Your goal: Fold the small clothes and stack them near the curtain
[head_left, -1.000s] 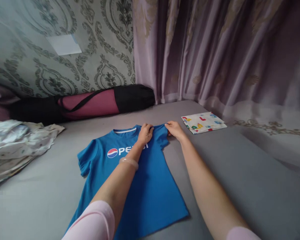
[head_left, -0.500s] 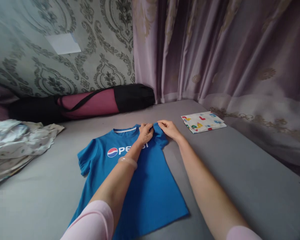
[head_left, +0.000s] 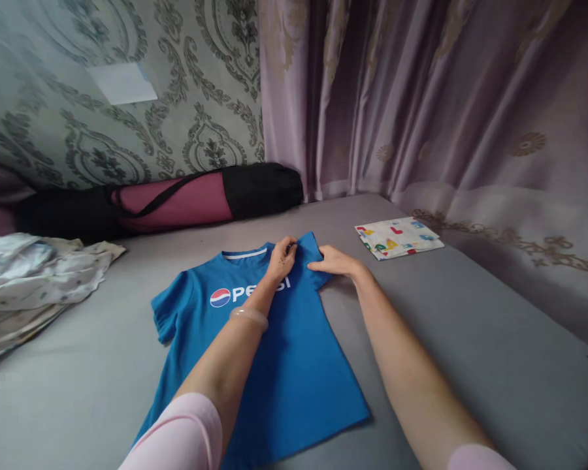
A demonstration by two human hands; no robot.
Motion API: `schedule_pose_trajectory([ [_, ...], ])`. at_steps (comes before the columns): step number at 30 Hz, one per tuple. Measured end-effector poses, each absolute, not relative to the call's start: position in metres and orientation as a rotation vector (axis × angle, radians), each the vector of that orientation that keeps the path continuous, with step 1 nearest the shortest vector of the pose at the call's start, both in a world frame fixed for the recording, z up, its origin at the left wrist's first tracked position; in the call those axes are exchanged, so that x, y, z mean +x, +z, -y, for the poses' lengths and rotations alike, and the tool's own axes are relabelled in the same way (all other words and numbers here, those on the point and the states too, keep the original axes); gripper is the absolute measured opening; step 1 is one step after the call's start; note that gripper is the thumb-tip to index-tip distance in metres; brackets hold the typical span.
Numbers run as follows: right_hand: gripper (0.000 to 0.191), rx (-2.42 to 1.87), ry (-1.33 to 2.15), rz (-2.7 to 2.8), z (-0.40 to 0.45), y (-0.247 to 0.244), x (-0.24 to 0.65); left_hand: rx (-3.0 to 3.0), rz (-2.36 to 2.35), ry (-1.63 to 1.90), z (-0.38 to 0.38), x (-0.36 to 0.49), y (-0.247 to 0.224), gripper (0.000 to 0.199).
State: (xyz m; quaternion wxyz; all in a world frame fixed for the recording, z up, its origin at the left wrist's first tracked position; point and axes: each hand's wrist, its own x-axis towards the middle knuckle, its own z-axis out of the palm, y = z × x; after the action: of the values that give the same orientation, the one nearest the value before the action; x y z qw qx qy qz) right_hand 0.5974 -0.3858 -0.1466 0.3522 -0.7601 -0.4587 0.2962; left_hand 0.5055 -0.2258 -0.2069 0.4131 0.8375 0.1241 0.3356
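Observation:
A blue T-shirt [head_left: 294, 372] with a white PEPSI print and a round red, white and blue logo lies front up, its neckline pointing away from me. My left hand [head_left: 281, 259] pinches the shirt at the shoulder right of the neckline, and that forearm crosses the chest and covers part of the lettering. At the right sleeve, my right hand [head_left: 336, 261] has its thumb and fingers closed on the cloth near the cuff. This sleeve is lifted a little at its upper edge. The left sleeve lies spread out and untouched.
The shirt rests on a grey sheet-covered bed [head_left: 470, 339]. A folded white cloth with coloured letters [head_left: 399, 236] lies at right. Crumpled pale cloths [head_left: 34, 274] are at left. Along the patterned wall stretches a black and maroon bag [head_left: 186, 202]; a purple curtain [head_left: 353, 98] hangs behind.
My right hand has slid from the sleeve's top edge down towards its cuff. The sleeve's upper edge now stands up more. My left hand has stayed at the shoulder, shifting only slightly.

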Motion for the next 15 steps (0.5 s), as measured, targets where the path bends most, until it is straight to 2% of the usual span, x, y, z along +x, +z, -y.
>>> schedule_pose_trajectory([
  [6,0.02,-2.03,0.997,0.997,0.398,-0.135,0.595,2.055,-0.285,0.791,0.225,0.508,-0.213,0.014],
  [12,0.031,-2.274,1.273,0.839,0.409,-0.135,0.603,2.189,-0.198,0.769,0.228,0.506,-0.212,0.035],
  [15,0.033,-2.248,1.292,0.817,0.414,-0.135,0.607,2.176,-0.225,0.78,0.229,0.505,-0.211,0.038],
])
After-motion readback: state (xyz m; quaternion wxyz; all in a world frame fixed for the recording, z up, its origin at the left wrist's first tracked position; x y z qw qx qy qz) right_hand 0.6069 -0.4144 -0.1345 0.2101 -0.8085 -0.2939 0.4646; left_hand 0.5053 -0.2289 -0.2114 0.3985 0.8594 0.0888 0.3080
